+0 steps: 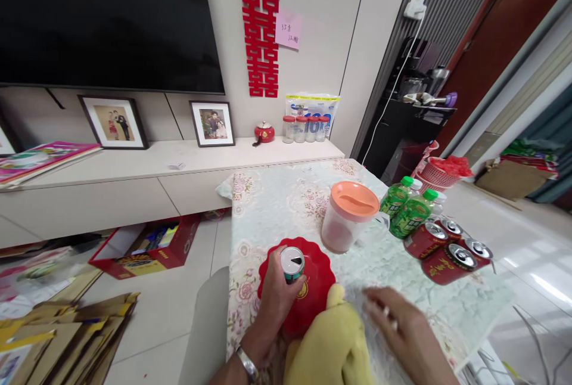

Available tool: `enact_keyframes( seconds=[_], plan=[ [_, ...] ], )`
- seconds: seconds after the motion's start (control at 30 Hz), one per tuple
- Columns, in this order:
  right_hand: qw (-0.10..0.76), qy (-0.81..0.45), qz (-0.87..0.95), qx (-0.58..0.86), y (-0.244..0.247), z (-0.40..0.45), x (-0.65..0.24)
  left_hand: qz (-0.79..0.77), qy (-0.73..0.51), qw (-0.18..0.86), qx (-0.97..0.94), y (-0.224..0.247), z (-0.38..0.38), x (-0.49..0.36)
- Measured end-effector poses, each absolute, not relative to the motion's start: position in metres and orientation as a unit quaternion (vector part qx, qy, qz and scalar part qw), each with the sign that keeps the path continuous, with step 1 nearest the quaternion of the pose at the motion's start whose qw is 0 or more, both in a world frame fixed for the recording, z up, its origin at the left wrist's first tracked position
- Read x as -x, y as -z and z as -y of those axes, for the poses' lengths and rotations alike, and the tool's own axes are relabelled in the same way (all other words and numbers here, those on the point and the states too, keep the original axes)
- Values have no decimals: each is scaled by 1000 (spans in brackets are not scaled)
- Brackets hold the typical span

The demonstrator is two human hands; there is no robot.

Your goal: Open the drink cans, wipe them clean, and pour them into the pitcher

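My left hand (277, 289) is wrapped around a drink can (292, 260) whose top faces up, with a dark opening in the lid. Beneath the can lies a red scalloped plate (319, 272) with a gold mark. My right hand (397, 319) is over the table to the right, its fingers curled and blurred by motion. Something small and pale shows at those fingers, too smeared to name. Between my hands, a yellow plush-like thing (333, 343) covers the plate's near edge. Beyond the plate stands a clear pitcher (342, 230) with an orange lid.
On the table's right side stand green-capped bottles (409, 215) and several red cans (449, 263). A floral cloth (277, 200) covers the table. Behind it runs a white cabinet (192, 161) with picture frames and jars. Flattened cardboard (67, 337) and a red box (147, 248) lie on the floor.
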State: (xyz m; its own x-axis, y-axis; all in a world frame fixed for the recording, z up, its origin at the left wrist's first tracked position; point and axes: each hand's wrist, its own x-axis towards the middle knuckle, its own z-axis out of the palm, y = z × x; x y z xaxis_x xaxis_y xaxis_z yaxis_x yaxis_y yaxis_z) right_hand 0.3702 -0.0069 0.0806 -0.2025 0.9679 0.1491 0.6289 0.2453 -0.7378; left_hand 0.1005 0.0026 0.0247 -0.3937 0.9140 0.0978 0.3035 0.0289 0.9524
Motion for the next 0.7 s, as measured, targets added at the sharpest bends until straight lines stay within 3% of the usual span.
enact_keyframes(
  seconds=[0.07, 0.17, 0.43, 0.7],
  plan=[
    [445, -258, 609, 604, -95, -32, -379, -650, -531, 288, -461, -20, -4, -101],
    [513, -262, 548, 607, -97, -84, -384, -643, -555, 267, -455, -14, -6, -105],
    [611, -341, 510, 500, -85, -132, -354, -630, -565, 255, -468, -8, -6, -107],
    [681, -366, 469, 427, -104, -130, -345, -624, -570, 259, -468, -7, -5, -109]
  ],
)
